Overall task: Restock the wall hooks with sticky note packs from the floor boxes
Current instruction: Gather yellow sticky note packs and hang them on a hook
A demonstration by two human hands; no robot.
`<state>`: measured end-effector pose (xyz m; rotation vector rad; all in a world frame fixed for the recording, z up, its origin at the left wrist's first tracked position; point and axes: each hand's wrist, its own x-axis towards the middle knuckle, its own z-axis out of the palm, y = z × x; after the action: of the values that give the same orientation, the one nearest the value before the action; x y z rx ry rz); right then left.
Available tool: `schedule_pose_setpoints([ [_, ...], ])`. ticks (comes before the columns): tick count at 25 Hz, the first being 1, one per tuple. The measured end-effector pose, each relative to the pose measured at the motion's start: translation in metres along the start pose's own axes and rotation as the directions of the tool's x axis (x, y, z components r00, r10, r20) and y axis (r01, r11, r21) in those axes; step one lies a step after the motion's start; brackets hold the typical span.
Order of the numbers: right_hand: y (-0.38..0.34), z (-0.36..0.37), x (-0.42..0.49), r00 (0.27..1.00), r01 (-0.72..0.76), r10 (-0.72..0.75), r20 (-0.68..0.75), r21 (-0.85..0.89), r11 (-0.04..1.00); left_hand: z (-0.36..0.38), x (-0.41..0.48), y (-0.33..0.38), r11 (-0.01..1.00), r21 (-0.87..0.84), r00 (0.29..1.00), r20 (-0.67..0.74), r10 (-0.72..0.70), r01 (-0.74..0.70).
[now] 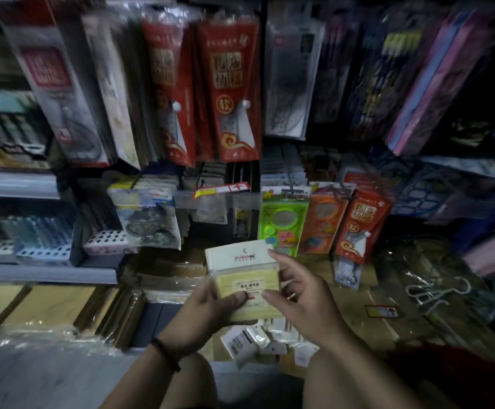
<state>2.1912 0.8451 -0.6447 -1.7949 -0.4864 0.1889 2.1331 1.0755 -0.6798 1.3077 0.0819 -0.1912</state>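
Hung goods (228,93) crowded | left grip (207,308) holds pack (249,278) | right grip (302,293) pinches edge

**Hanging stationery and shelf stock**

Tall red packs (228,84) hang at top centre; pink-and-blue packs (435,81) lean at upper right; below, a green stencil pack (281,219), an orange pack (323,219) and a smaller red pack (358,228) sit side by side; dotted boxes (107,240) rest on the left shelf (33,273).
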Motion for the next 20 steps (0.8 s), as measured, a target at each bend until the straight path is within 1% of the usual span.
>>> schedule_pose_setpoints([
  [3,-0.044,-0.009,0.006,0.996,0.064,-0.061,-0.062,0.048,0.997,0.017,-0.005,0.047,0.995,0.031,0.995,0.005,0.099,-0.099],
  [6,-0.097,-0.019,0.014,0.987,0.135,-0.131,-0.095,0.043,0.990,0.038,-0.016,0.106,0.979,0.074,0.982,0.012,0.187,-0.187],
  [9,-0.148,-0.026,0.031,0.964,0.244,-0.245,-0.104,-0.016,0.970,0.055,-0.023,0.163,0.956,0.095,0.958,-0.052,0.282,-0.276],
  [12,-0.200,-0.041,0.051,0.943,0.316,-0.313,-0.115,0.000,0.949,0.065,-0.031,0.219,0.927,0.118,0.925,-0.095,0.367,-0.356],
  [13,-0.217,-0.049,0.058,0.932,0.345,-0.341,-0.120,0.010,0.939,0.066,-0.035,0.237,0.923,0.090,0.920,-0.095,0.381,-0.374],
  [15,-0.252,-0.068,0.071,0.900,0.414,-0.413,-0.138,-0.022,0.910,0.062,-0.042,0.273,0.924,-0.034,0.921,-0.101,0.377,-0.382],
  [16,-0.267,-0.076,0.078,0.885,0.444,-0.443,-0.145,-0.032,0.896,0.060,-0.045,0.289,0.917,-0.064,0.916,-0.114,0.385,-0.393],
  [18,-0.293,-0.089,0.094,0.862,0.486,-0.480,-0.164,-0.009,0.874,0.055,-0.046,0.318,0.892,-0.013,0.882,-0.152,0.446,-0.453],
  [20,-0.316,-0.095,0.110,0.838,0.515,-0.503,-0.214,0.002,0.857,0.054,-0.044,0.344,0.843,0.118,0.813,-0.224,0.538,-0.525],
])
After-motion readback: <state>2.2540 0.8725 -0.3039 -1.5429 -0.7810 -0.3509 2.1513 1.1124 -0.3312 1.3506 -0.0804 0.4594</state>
